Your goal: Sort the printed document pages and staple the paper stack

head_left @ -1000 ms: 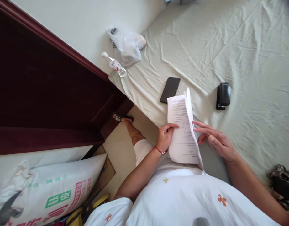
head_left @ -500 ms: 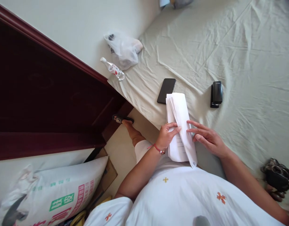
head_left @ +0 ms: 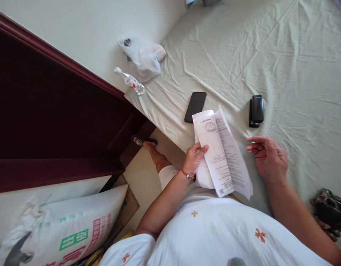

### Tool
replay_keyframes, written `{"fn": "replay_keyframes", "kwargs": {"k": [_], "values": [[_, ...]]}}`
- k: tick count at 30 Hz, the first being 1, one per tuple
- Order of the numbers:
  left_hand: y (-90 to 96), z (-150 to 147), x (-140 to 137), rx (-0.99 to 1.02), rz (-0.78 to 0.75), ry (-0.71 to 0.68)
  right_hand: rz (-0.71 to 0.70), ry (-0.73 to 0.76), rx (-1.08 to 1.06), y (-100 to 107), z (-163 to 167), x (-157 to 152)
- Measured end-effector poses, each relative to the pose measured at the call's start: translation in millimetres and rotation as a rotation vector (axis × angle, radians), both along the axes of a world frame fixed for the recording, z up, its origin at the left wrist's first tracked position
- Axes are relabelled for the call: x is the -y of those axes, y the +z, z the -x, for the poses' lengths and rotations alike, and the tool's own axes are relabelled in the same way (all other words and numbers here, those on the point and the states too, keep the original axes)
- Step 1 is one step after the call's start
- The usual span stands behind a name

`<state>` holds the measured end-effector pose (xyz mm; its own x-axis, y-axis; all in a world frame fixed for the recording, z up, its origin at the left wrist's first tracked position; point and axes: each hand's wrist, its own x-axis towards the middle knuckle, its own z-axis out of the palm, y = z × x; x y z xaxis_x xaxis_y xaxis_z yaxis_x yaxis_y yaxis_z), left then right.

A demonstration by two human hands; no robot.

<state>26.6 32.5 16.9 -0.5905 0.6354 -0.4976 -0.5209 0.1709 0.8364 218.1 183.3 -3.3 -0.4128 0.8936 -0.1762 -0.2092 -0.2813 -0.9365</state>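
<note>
My left hand (head_left: 195, 159) grips a bundle of printed papers (head_left: 215, 147) at its left edge, the thumb lying on top. A narrow folded sheet with an oval stamp and print faces up. Its right side spreads out as a loose printed leaf (head_left: 235, 159). To the right of the papers, apart from them, my right hand (head_left: 270, 159) hovers over the bed sheet with loosely bent fingers and nothing in it. A black phone (head_left: 195, 106) lies just beyond the papers. Farther right stands a black stapler (head_left: 256, 111).
Wrinkled pale bedding (head_left: 303, 92) covers the surface ahead. At its left edge are a clear bottle (head_left: 131, 82) and a white plastic bag (head_left: 144, 59). A dark bundle of cords (head_left: 330, 208) lies at right. A printed sack (head_left: 73, 225) rests at lower left.
The folded papers have opened to the right, showing print and a stamp. My right hand has let go of their edge and moved away to the right. My left hand keeps its grip.
</note>
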Motion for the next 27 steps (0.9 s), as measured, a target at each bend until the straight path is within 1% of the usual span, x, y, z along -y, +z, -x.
{"fn": "replay_keyframes", "kwargs": {"k": [3,5,8,10,14,16,18,20,23,27], "values": [[-4.3,10,3,-0.015,-0.034,-0.021,0.029,0.005,-0.037,0,0,-7],[-7.5,16,5,-0.039,-0.049,0.0,0.024,0.008,-0.035,0,-2,-9],[-12.7,20,7,-0.066,-0.075,0.028,-0.009,-0.009,0.052,-2,-5,-10],[-15.8,20,9,-0.077,-0.095,0.029,-0.097,0.007,0.186,-4,-6,-9],[-17.8,16,12,-0.114,-0.101,0.053,-0.329,0.04,0.425,-4,-6,-5],[-16.1,15,13,-0.091,-0.108,0.05,-0.437,0.031,0.488,-2,-6,-4],[-12.9,15,14,-0.049,-0.113,0.024,-0.49,0.026,0.488,-1,-6,-3],[-9.6,15,14,-0.03,-0.106,-0.002,-0.465,0.041,0.453,-1,-5,-3],[-6.7,16,14,-0.031,-0.08,-0.017,-0.381,0.075,0.42,-2,-5,-5],[-7.9,16,13,-0.016,-0.075,-0.012,-0.332,0.092,0.409,-2,-6,-6]]}}
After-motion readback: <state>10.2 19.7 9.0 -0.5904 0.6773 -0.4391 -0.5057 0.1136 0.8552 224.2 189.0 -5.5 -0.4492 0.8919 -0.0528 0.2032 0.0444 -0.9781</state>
